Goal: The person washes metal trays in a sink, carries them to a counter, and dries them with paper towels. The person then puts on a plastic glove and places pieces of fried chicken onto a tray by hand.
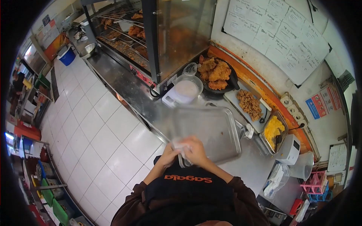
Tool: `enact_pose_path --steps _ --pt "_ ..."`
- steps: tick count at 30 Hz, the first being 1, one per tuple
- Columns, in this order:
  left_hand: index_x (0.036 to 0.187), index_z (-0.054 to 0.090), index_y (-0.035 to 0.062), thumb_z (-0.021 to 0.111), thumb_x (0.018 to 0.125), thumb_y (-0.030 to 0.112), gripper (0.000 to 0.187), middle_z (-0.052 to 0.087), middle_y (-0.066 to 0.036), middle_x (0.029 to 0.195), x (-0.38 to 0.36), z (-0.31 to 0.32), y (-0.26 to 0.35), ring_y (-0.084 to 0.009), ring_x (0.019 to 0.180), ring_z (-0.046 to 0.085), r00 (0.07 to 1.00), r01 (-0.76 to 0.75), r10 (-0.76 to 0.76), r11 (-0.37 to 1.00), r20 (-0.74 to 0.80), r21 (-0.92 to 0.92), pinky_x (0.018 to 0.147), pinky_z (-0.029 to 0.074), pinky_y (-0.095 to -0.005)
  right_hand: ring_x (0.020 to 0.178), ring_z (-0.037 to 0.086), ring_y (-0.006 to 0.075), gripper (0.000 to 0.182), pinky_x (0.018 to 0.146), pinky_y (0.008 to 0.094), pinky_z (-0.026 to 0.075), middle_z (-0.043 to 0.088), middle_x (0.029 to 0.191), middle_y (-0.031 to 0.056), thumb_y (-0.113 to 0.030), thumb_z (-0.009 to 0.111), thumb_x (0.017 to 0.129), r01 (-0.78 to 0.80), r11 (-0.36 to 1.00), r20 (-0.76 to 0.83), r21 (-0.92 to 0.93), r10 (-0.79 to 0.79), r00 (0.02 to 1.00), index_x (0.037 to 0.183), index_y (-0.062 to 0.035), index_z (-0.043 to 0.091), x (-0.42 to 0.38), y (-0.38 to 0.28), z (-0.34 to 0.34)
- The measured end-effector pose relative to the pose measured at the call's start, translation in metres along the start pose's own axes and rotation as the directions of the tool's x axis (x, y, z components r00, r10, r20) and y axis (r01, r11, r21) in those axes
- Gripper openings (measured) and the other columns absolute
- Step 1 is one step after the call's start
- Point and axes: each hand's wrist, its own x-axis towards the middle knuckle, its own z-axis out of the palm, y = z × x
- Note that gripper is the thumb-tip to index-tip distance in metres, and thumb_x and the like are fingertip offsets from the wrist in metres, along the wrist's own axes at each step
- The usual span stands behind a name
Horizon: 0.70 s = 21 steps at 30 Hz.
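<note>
My left hand and my right hand are close together in front of my apron, at the near left corner of a shallow metal tray. Both hands are closed, with their fingers blurred by motion. A small whitish thing, perhaps a tissue or cloth, shows between them; I cannot make out what it is. Apart from a small dark crumb, the tray's surface looks bare. Whether either hand grips the tray's rim is hidden.
Behind the tray are a scale with a tub, a black dish of fried chicken and a board with chopped chicken. A pan of yellow food lies right, near a crumpled tissue. A glass warmer stands back left.
</note>
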Motion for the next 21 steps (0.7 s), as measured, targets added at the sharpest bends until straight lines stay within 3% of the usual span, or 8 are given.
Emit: enact_pose_path --steps 4,14,15,16,17,18,19,21 --pt "0.112 0.045 -0.0002 0.059 0.082 0.029 0.044 0.056 -0.010 0.098 0.000 -0.003 0.004 -0.0191 0.091 0.056 0.950 0.148 -0.234 0.919 -0.205 -0.365 0.077 0.047 -0.0333 0.084 0.056 0.0232 0.027 0.073 0.0285 0.044 0.052 0.092 0.0092 0.004 0.052 0.065 -0.056 0.987 0.142 0.150 0.035 0.989 0.087 -0.0059 0.063 -0.030 -0.001 0.004" --pt "0.105 0.045 -0.0023 0.048 0.068 0.000 0.037 0.053 -0.010 0.092 -0.001 -0.001 -0.003 -0.0224 0.083 0.054 0.894 0.102 -0.159 0.983 -0.420 -0.156 0.073 0.045 -0.0344 0.101 0.049 0.0240 0.049 0.089 0.0325 0.040 0.051 0.103 0.0039 0.006 0.062 0.051 0.218 0.957 0.528 -0.191 -0.087 0.845 0.095 -0.0144 0.061 -0.044 0.013 -0.069" --pt "0.103 0.047 -0.0020 0.047 0.065 -0.002 0.038 0.053 -0.011 0.091 -0.001 -0.002 0.001 -0.0244 0.084 0.054 0.883 0.121 -0.168 0.984 -0.438 -0.133 0.074 0.046 -0.0363 0.102 0.049 0.0245 0.039 0.090 0.0324 0.039 0.051 0.105 0.0049 -0.001 0.062 0.060 0.281 0.923 0.479 -0.262 -0.128 0.868 0.096 -0.0148 0.061 -0.042 0.035 -0.082" --pt "0.103 0.047 -0.0020 0.047 0.065 -0.002 0.038 0.053 -0.011 0.091 -0.001 0.000 0.005 -0.0244 0.084 0.054 0.887 0.128 -0.172 0.983 -0.428 -0.130 0.074 0.046 -0.0363 0.104 0.048 0.0249 0.023 0.090 0.0318 0.039 0.051 0.107 0.0068 -0.011 0.058 0.073 -0.125 0.956 0.383 -0.265 0.224 0.896 0.095 -0.0151 0.061 -0.034 0.044 -0.096" --pt "0.102 0.047 -0.0020 0.047 0.065 -0.001 0.038 0.053 -0.010 0.091 -0.003 0.003 0.010 -0.0242 0.083 0.053 0.897 0.103 -0.142 0.988 -0.419 -0.113 0.073 0.045 -0.0360 0.103 0.050 0.0253 0.017 0.089 0.0311 0.040 0.052 0.105 0.0086 -0.019 0.051 0.082 0.173 0.839 0.318 -0.515 0.000 0.948 0.094 -0.0156 0.061 -0.031 0.079 -0.117" --pt "0.101 0.047 -0.0020 0.047 0.065 -0.001 0.037 0.053 -0.010 0.090 -0.005 0.003 0.012 -0.0240 0.082 0.053 0.905 0.081 -0.114 0.992 -0.409 -0.098 0.073 0.045 -0.0357 0.100 0.052 0.0252 0.018 0.088 0.0313 0.040 0.053 0.103 0.0102 -0.012 0.053 0.079 -0.299 0.934 0.056 -0.197 0.315 0.947 0.095 -0.0126 0.061 -0.014 0.071 -0.135" --pt "0.102 0.047 -0.0021 0.048 0.064 -0.001 0.038 0.053 -0.010 0.090 -0.005 -0.011 0.005 -0.0240 0.082 0.053 0.906 0.107 -0.134 0.990 -0.401 -0.088 0.074 0.044 -0.0361 0.094 0.053 0.0277 0.020 0.084 0.0321 0.042 0.053 0.098 0.0121 -0.007 0.056 0.073 0.023 0.699 -0.028 -0.714 -0.062 0.998 0.093 -0.0072 0.060 -0.006 0.091 -0.151" --pt "0.102 0.047 -0.0013 0.047 0.064 -0.001 0.038 0.052 -0.008 0.088 -0.003 -0.019 0.004 -0.0214 0.081 0.052 0.907 0.134 -0.149 0.989 -0.395 -0.066 0.072 0.044 -0.0332 0.090 0.053 0.0302 0.023 0.079 0.0350 0.043 0.053 0.094 0.0129 -0.001 0.057 0.067 -0.360 0.851 -0.367 -0.382 0.218 0.905 0.089 -0.0040 0.059 0.013 0.086 -0.137"
